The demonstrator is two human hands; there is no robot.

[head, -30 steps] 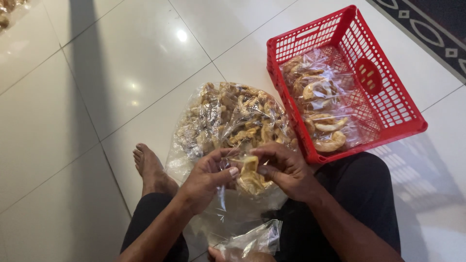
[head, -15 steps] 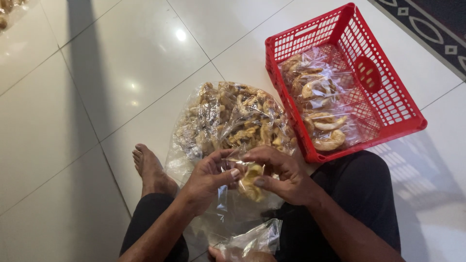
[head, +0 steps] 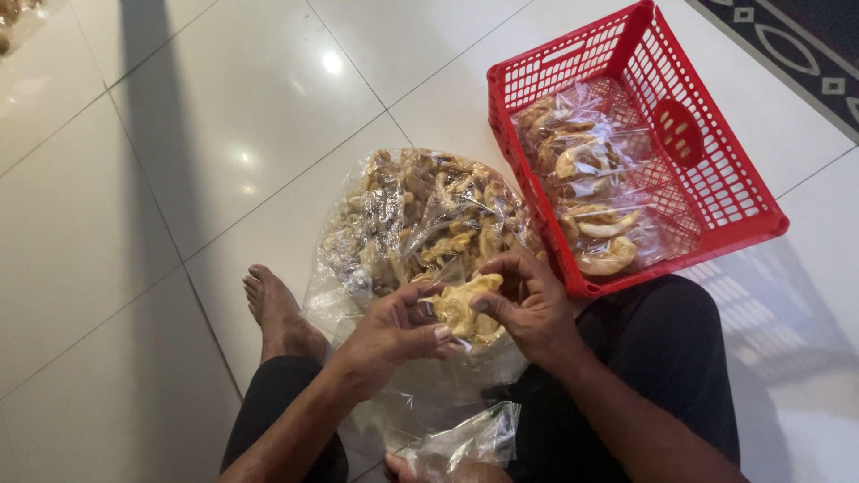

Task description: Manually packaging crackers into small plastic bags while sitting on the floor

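Between both hands, over the big bag's (head: 420, 224) near edge, sits a small clear bag of crackers (head: 465, 309); left hand (head: 389, 335) and right hand (head: 532, 309) pinch its opposite sides, equally near.

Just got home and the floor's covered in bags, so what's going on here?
A person sits on the tiled floor, holding a small clear bag of yellow crackers between both hands. The left hand and right hand each pinch it, just above a big open bag of crackers. A red basket to the right holds several filled small bags. An empty bag lies on the lap.
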